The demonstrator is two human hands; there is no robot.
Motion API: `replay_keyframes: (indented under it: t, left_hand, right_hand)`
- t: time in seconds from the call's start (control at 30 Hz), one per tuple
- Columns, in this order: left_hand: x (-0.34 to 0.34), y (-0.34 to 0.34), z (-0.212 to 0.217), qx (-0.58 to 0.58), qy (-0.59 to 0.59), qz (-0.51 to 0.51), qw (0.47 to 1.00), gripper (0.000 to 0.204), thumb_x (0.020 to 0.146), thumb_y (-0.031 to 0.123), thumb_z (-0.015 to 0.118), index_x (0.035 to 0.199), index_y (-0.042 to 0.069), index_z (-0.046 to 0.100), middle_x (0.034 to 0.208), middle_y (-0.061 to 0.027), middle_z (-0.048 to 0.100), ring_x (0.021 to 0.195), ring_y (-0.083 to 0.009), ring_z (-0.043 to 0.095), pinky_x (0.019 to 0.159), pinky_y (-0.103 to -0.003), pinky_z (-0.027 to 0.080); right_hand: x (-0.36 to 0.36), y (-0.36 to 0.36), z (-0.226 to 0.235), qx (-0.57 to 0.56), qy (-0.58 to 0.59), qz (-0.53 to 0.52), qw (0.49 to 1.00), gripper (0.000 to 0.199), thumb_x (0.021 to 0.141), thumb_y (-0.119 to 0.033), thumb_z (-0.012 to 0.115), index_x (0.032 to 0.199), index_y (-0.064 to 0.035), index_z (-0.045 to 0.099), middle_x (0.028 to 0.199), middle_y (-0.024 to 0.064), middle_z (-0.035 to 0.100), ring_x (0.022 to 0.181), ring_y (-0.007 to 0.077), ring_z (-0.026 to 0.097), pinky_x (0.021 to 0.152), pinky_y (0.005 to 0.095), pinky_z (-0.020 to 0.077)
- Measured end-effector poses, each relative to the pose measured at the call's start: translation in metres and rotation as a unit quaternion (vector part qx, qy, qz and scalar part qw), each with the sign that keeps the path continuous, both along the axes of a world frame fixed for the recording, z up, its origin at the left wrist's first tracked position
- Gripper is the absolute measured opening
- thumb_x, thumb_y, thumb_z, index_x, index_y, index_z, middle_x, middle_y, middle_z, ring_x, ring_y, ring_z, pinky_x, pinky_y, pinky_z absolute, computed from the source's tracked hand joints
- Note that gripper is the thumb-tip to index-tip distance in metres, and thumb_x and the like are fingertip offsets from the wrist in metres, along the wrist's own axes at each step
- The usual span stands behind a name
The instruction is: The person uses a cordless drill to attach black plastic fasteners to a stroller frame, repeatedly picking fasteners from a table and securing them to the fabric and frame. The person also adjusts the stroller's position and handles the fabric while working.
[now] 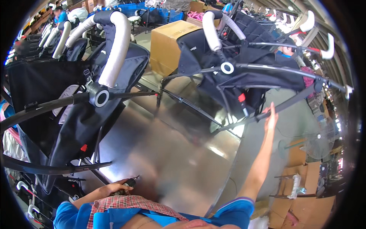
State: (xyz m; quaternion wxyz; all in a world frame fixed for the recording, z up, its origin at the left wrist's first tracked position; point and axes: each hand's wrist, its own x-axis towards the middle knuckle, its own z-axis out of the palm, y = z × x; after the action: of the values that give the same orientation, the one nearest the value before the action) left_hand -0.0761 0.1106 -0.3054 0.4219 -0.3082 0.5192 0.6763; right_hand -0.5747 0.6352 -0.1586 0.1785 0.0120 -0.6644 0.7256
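The right hand (pixel 271 116) is raised at arm's length, far right of centre. Its fingers are together and extended, with the palm pressed flat against a thin dark frame tube (pixel 289 102) of the right stroller (pixel 244 72); they do not wrap around the tube. The left hand (pixel 114 187) sits near the body at lower left. Its fingers are clamped on a small dark tool (pixel 130 182) whose metal tip points right over the table.

The right stroller lies tilted on the table (pixel 171 152), far and right of centre. It consists of slim black tubes, dark navy fabric, a round white-ringed hinge and a handle wrapped in pale grey foam. A small red tab shows on its lower fabric edge.

The left stroller (pixel 87 103) stands on the left side, of the same build: a thick curved foam-wrapped bar, a white-ringed hinge and slack navy cloth hanging over black tubes. Its long curved tubes run to the left edge and lie between the left hand and the rest of that side.

The table is a smooth sheet of bright metal, reflecting light and the frames above it. A brown cardboard box (pixel 167 42) stands at the far end between the two strollers. More strollers with pale handles line the far left and far right. Flattened cartons (pixel 301 183) are stacked near right, with a floor fan (pixel 316 141) just behind them. A person in blue (pixel 60 15) works at the far left.
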Motion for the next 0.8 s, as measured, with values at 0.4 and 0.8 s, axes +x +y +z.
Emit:
replay_keyframes:
  t: [0.4,0.8]
  left_hand:
    - [0.016,0.001,0.008,0.101,0.137,-0.115,0.979,0.065,0.084,0.026,0.071,0.14,0.012,0.04,0.085,-0.0047,0.059,0.069,-0.0139,0.057,0.06,-0.029,0.048]
    - [0.047,-0.074,0.079,-0.028,0.306,-0.054,0.95,0.078,0.088,0.039,0.064,0.15,0.018,0.023,0.082,-0.0086,0.059,0.055,-0.0152,0.058,0.042,-0.029,0.047]
  right_hand:
    - [0.324,-0.198,0.001,-0.039,0.073,0.12,0.989,0.042,0.099,-0.024,0.054,0.061,-0.0094,0.043,0.054,-0.0037,0.04,0.047,0.0063,0.038,0.045,0.025,0.0309]
    - [0.533,-0.424,0.021,0.095,0.144,0.117,0.978,0.029,0.093,-0.013,0.064,0.068,-0.0026,0.053,0.062,-0.0034,0.05,0.058,0.0059,0.047,0.052,0.0257,0.0381]
